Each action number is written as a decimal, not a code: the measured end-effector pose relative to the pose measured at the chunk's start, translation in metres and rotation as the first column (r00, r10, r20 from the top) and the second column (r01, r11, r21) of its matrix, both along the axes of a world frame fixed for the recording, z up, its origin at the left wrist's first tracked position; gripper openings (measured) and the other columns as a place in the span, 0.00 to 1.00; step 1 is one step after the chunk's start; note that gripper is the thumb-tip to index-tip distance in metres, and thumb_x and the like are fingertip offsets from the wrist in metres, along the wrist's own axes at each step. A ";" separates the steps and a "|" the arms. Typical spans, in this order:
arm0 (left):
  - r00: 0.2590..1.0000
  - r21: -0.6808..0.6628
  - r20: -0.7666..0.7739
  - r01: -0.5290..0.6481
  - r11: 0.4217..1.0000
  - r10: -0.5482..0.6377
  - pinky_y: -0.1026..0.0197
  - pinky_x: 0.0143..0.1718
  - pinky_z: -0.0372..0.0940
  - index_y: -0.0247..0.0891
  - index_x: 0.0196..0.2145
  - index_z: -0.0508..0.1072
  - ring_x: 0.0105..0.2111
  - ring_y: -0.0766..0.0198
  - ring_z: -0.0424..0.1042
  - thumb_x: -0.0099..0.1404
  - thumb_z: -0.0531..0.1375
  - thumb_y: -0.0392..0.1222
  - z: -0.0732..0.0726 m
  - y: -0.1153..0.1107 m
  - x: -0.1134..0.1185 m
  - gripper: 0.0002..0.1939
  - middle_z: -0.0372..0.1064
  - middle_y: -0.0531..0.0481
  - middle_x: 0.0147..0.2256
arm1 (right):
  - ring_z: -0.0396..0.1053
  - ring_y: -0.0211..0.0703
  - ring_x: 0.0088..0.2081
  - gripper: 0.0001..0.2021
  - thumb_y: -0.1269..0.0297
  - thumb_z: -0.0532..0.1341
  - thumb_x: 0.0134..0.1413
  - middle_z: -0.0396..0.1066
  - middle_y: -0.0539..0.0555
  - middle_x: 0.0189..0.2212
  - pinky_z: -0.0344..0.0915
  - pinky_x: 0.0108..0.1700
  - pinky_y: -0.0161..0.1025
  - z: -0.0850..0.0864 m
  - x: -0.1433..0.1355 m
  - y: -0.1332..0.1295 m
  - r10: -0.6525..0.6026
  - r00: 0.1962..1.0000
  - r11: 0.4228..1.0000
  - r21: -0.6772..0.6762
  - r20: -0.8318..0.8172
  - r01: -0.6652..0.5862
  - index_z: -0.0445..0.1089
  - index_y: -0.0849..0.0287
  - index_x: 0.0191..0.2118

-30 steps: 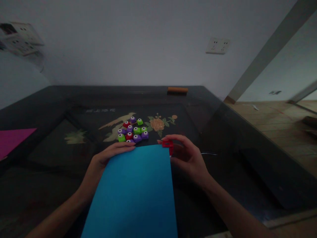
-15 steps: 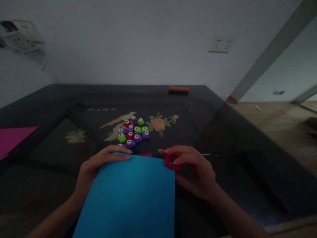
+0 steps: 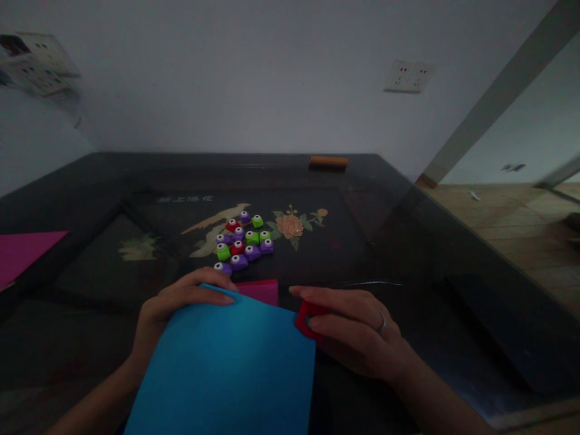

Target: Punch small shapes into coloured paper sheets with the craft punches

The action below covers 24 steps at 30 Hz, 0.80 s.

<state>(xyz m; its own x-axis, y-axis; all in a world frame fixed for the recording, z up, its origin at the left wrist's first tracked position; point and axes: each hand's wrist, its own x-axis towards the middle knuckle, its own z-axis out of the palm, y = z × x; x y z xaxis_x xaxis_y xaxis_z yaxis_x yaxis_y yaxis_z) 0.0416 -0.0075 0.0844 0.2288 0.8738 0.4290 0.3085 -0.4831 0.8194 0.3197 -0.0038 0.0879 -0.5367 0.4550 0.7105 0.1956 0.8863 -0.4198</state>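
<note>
My left hand [image 3: 188,299] is closed on the far left edge of a blue sheet of paper [image 3: 231,368], thumb on top. The sheet slopes toward me and bends slightly. In my right hand [image 3: 357,329], which wears a ring, a red craft paper punch [image 3: 308,317] is gripped at the sheet's far right corner. How far the corner sits inside the punch is hidden. Beyond the sheet lies a pink-red piece [image 3: 260,291], partly covered by it. Farther off is a cluster of small purple, green and red craft punches [image 3: 238,246] with white round tops.
The dark glossy table [image 3: 399,241] has a flower picture [image 3: 290,226] under its surface. At left lies a magenta sheet [image 3: 27,251]; an orange-brown roll [image 3: 328,161] rests by the wall. A flat black object [image 3: 493,332] is at right.
My right hand and the red punch have come a little nearer to me, and the sheet's right corner has dropped with them. More of the pink-red piece shows.
</note>
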 end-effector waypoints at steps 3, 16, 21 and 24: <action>0.997 0.057 0.025 0.068 0.996 -0.069 0.58 0.39 0.65 0.48 0.35 0.79 0.37 0.57 0.71 0.60 0.60 0.40 0.000 0.001 -0.003 0.08 0.75 0.49 0.35 | 0.69 0.47 0.51 0.36 0.77 0.63 0.50 0.69 0.56 0.52 0.72 0.46 0.42 -0.001 0.002 0.000 0.025 1.000 1.000 -0.007 0.013 -0.025 0.51 0.46 0.62; 0.999 0.048 0.031 0.030 0.998 -0.031 0.57 0.38 0.67 0.53 0.31 0.79 0.34 0.58 0.71 0.61 0.59 0.49 0.001 0.000 -0.001 0.08 0.73 0.49 0.32 | 0.69 0.49 0.51 0.32 0.76 0.61 0.53 0.71 0.57 0.50 0.71 0.49 0.43 0.005 0.003 -0.002 0.049 0.997 0.999 0.019 0.053 -0.051 0.52 0.50 0.62; 0.997 0.091 0.029 0.071 0.993 -0.074 0.58 0.38 0.67 0.52 0.34 0.79 0.35 0.58 0.71 0.61 0.59 0.42 0.003 0.000 -0.001 0.08 0.73 0.50 0.33 | 0.68 0.50 0.52 0.29 0.75 0.58 0.56 0.73 0.61 0.46 0.72 0.48 0.44 0.009 0.002 -0.001 0.027 0.996 0.992 0.117 0.089 -0.037 0.52 0.56 0.62; 0.994 0.098 0.028 0.103 0.990 -0.106 0.57 0.38 0.66 0.49 0.34 0.78 0.35 0.58 0.71 0.61 0.59 0.41 0.003 0.001 -0.002 0.07 0.73 0.50 0.33 | 0.69 0.49 0.51 0.24 0.72 0.55 0.59 0.74 0.60 0.45 0.72 0.48 0.44 0.012 0.002 -0.002 0.019 0.996 0.993 0.110 0.085 -0.029 0.56 0.54 0.60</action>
<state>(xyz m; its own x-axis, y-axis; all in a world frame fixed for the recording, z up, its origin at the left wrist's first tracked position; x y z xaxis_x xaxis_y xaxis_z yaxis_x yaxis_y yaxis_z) 0.0399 -0.0065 0.0876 0.3006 0.8002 0.5190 0.2258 -0.5884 0.7764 0.3221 -0.0056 0.1002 -0.6065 0.3618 0.7080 0.2040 0.9315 -0.3013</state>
